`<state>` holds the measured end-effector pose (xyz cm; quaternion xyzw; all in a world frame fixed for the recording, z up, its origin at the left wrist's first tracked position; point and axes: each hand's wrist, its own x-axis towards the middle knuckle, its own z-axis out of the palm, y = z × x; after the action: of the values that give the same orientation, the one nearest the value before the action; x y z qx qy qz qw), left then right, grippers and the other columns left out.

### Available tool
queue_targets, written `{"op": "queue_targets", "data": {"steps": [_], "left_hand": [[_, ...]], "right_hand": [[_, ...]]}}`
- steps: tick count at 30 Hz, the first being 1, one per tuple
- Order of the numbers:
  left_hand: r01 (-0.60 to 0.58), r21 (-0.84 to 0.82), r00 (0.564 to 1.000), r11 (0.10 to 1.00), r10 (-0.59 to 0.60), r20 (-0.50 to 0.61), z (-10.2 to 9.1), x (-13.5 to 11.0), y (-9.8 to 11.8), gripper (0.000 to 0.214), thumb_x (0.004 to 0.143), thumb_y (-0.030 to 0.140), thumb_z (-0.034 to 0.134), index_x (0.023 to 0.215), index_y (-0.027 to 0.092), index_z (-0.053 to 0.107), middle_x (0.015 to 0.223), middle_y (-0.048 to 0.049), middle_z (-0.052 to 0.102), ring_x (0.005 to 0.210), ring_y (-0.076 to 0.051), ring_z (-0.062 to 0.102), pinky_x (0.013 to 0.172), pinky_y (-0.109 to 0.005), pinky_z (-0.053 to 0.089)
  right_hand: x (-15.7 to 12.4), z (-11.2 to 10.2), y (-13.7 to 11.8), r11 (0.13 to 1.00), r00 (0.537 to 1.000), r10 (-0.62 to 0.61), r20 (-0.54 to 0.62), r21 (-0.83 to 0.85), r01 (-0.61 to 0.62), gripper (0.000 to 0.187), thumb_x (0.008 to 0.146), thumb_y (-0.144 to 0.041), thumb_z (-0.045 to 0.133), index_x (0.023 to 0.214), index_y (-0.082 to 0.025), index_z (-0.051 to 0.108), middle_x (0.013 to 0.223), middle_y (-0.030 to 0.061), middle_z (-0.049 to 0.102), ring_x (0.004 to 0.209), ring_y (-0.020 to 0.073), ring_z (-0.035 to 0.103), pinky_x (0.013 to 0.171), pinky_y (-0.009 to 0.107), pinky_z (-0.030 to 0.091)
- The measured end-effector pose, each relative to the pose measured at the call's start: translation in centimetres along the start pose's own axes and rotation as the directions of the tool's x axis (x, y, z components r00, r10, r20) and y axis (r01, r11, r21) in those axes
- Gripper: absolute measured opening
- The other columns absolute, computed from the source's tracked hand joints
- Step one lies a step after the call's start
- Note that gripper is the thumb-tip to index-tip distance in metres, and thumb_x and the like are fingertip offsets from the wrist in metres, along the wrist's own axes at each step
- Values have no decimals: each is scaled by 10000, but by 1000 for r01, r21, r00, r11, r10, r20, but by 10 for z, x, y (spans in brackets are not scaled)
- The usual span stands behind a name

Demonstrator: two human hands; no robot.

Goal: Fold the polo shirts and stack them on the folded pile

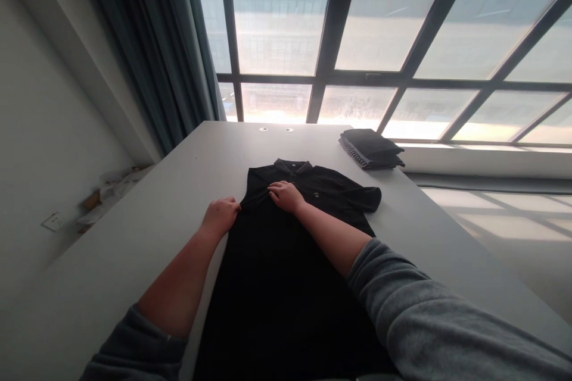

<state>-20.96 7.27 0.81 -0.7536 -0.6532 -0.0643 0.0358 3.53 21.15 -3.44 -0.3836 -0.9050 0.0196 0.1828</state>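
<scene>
Black polo shirt (286, 250) flat on grey table (134, 238), left hand (222, 214) grip pinching its edge, right hand (286, 196) open on chest, folded clothes (370, 149) beyond

The black polo shirt (286, 262) is matt knit cloth, soft-looking, and lies on a smooth, matt grey table (147, 214). Near the table's far right corner sits a stack of folded dark cloth (370, 149), one layer finely striped. The sleeves (438, 315) are soft grey fleece-like cloth, and the curtain (152, 47) is heavy matt fabric.
</scene>
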Motion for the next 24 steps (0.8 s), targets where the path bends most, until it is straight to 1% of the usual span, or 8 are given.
{"op": "queue_targets", "data": {"steps": [2, 5, 9, 11, 14, 17, 20, 24], "left_hand": [[-5, 8, 1000, 1000, 5, 3, -3, -1, 1, 306, 981, 208, 507, 1037, 251, 805, 1091, -56, 759, 982, -250, 720, 880, -339, 527], [29, 0, 999, 1000, -29, -22, -5, -2, 3, 340, 1010, 231, 483, 1191, 269, 768, 1150, -53, 762, 1011, -249, 721, 876, -334, 529], [70, 45, 996, 997, -72, 54, -5, -6, 12, 399, 1039, 244, 432, 1279, 286, 748, 1287, -81, 719, 1069, -267, 712, 896, -370, 540], [102, 94, 991, 990, -109, 75, -1, -14, 23, 433, 1036, 231, 423, 1359, 268, 708, 1437, -111, 648, 1197, -307, 670, 969, -434, 529], [109, 140, 989, 984, -122, 88, 9, -29, 44, 493, 1044, 301, 445, 1501, 189, 592, 1644, -154, 443, 1482, -366, 451, 1165, -552, 398], [93, 95, 981, 991, -107, 163, 20, -45, 59, 621, 1079, 441, 381, 1603, 115, 447, 1710, -171, 290, 1593, -330, 279, 1266, -540, 277], [132, 79, 969, 988, -145, 199, 25, -58, 60, 661, 1091, 458, 324, 1658, 119, 338, 1734, -139, 207, 1614, -300, 230, 1289, -530, 246], [178, 123, 962, 976, -199, 189, 23, -77, 50, 649, 1089, 446, 320, 1668, 153, 325, 1740, -91, 183, 1615, -315, 217, 1291, -544, 243]], "right_hand": [[0, 1, 1, 1000, 1000, -12, -17, -1, 12, 327, 1083, -306, 549, 1317, -212, 758, 1380, 56, 651, 1249, 212, 589, 1149, 324, 422], [0, 0, 1, 1000, 1000, -14, -26, -2, 14, 322, 1076, -301, 563, 1320, -219, 757, 1376, 52, 655, 1243, 213, 593, 1134, 326, 436], [0, -1, 1, 1000, 1000, -13, -23, -6, 13, 330, 1068, -284, 566, 1332, -214, 750, 1382, 57, 650, 1246, 213, 592, 1137, 328, 436], [0, -1, 1, 1000, 1000, -24, -15, -9, 24, 340, 1060, -264, 564, 1343, -208, 744, 1392, 60, 644, 1252, 210, 591, 1147, 327, 431], [1, 1, 2, 999, 999, -33, 0, -13, 33, 362, 1045, -246, 570, 1366, -196, 730, 1414, 66, 629, 1266, 209, 584, 1160, 326, 424], [2, 2, 2, 999, 1000, -28, 7, -24, 28, 375, 1043, -255, 571, 1381, -196, 721, 1431, 65, 617, 1276, 215, 573, 1163, 329, 419], [2, 2, 2, 999, 1000, -20, 14, -37, 21, 384, 1050, -271, 555, 1392, -205, 714, 1444, 56, 608, 1264, 221, 570, 1147, 334, 427], [2, 0, 0, 999, 999, -15, 35, -50, 17, 403, 1051, -277, 531, 1409, -212, 702, 1458, 44, 598, 1250, 224, 569, 1133, 334, 431]]}}
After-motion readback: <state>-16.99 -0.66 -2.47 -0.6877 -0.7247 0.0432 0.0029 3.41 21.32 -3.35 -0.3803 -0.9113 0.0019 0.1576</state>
